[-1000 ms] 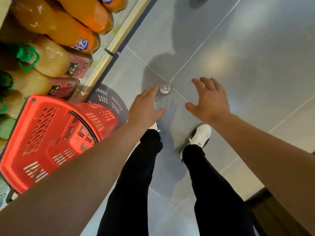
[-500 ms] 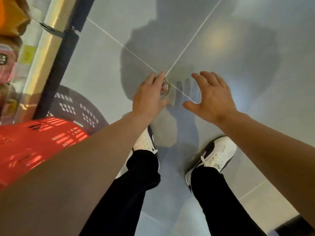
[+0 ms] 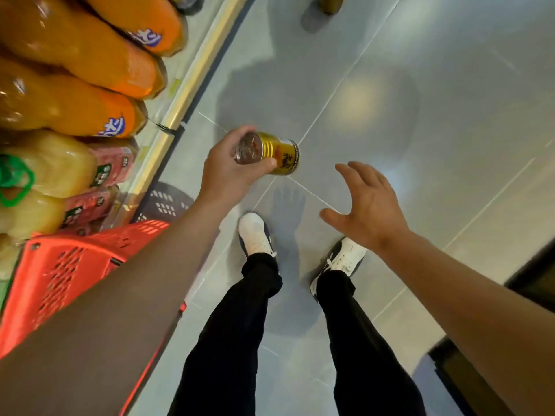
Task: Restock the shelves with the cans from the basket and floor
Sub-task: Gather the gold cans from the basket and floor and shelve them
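Observation:
My left hand (image 3: 228, 172) grips a gold can (image 3: 271, 156) with a silver lid, lifted off the grey floor and tilted on its side, lid toward me. My right hand (image 3: 368, 205) hovers to the right of the can with its fingers spread and holds nothing. A red plastic basket (image 3: 60, 274) hangs at the lower left, partly hidden behind my left forearm. Its inside is not visible. The shelf (image 3: 186, 94) with its metal front edge runs along the left.
Large orange drink bottles (image 3: 90, 58) and pale yellow bottles (image 3: 45, 172) fill the shelf on the left. My two white shoes (image 3: 258, 235) stand on the grey tiled floor (image 3: 420, 115). A dark object (image 3: 330, 4) stands on the floor at the top. A dark fixture edge (image 3: 534, 274) is at the right.
My left hand closed on the can standing on the floor and lifted it, tilting it sideways. The view rose and swung back toward the shelf. My right hand stayed open beside it.

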The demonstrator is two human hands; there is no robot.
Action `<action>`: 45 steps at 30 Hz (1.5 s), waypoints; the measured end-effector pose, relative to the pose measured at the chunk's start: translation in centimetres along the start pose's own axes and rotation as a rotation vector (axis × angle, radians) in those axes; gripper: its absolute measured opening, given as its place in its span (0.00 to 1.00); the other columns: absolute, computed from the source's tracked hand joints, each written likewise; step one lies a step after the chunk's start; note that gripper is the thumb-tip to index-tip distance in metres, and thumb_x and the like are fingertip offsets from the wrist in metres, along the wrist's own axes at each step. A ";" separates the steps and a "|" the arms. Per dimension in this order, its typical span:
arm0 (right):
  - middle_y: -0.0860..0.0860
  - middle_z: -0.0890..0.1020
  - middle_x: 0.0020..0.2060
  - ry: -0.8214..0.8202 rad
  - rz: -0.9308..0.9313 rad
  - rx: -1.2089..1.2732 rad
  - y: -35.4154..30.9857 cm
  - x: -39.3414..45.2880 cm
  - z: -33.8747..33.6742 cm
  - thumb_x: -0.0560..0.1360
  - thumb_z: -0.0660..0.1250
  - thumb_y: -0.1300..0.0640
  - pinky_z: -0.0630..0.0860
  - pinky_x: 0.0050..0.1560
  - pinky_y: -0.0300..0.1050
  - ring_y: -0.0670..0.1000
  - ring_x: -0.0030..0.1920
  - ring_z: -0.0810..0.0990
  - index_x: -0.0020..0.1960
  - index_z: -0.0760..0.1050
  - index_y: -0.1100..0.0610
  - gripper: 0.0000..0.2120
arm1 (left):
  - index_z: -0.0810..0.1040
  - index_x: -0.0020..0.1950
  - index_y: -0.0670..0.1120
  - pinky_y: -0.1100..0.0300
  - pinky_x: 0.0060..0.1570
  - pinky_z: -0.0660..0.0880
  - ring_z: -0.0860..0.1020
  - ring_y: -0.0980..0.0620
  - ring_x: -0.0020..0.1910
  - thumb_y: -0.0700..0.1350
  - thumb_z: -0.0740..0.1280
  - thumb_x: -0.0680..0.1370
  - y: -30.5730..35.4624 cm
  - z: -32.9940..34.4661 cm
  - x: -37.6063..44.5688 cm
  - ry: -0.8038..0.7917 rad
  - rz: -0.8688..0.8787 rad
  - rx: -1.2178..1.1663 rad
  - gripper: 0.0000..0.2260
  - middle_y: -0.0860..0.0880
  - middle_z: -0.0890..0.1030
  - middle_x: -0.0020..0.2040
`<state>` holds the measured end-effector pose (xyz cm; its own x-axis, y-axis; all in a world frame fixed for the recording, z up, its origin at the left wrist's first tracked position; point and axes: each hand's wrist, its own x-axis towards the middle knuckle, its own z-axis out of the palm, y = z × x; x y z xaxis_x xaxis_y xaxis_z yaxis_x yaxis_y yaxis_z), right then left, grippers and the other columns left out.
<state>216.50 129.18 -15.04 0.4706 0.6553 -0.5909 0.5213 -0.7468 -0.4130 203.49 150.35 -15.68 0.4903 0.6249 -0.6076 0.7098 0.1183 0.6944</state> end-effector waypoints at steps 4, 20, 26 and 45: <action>0.55 0.65 0.74 0.028 -0.018 -0.007 -5.9 -3.5 -9.3 0.70 0.69 0.40 0.58 0.74 0.57 0.59 0.74 0.60 0.76 0.59 0.52 0.39 | 0.76 0.65 0.54 0.75 0.47 0.72 0.76 0.69 0.50 0.45 0.77 0.68 9.7 -6.6 -3.8 -0.011 0.041 0.005 0.26 0.54 0.78 0.57; 0.53 0.61 0.75 0.073 -0.130 -0.132 -6.3 12.9 -35.3 0.71 0.67 0.39 0.54 0.75 0.55 0.58 0.76 0.55 0.78 0.54 0.51 0.41 | 0.76 0.63 0.52 0.76 0.44 0.66 0.75 0.58 0.53 0.46 0.79 0.68 32.0 -8.8 3.1 0.136 -0.057 0.143 0.26 0.55 0.77 0.55; 0.53 0.63 0.74 -0.018 -0.140 -0.180 -3.0 24.4 -35.3 0.70 0.69 0.40 0.55 0.75 0.56 0.59 0.75 0.58 0.77 0.57 0.51 0.41 | 0.76 0.64 0.52 0.65 0.52 0.71 0.75 0.56 0.53 0.47 0.79 0.67 32.1 -4.4 12.2 0.225 -0.154 0.124 0.27 0.55 0.77 0.55; 0.51 0.55 0.76 -0.135 -0.180 -0.291 6.5 49.6 -10.5 0.74 0.68 0.54 0.62 0.72 0.53 0.59 0.75 0.54 0.77 0.56 0.47 0.35 | 0.76 0.63 0.54 0.69 0.51 0.71 0.77 0.58 0.51 0.48 0.79 0.64 11.7 8.9 38.5 0.117 -0.091 0.258 0.28 0.58 0.78 0.52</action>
<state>250.70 158.01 -39.80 0.2652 0.7378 -0.6208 0.7767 -0.5450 -0.3158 235.16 168.96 -34.39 0.3674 0.7073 -0.6039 0.8607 -0.0124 0.5090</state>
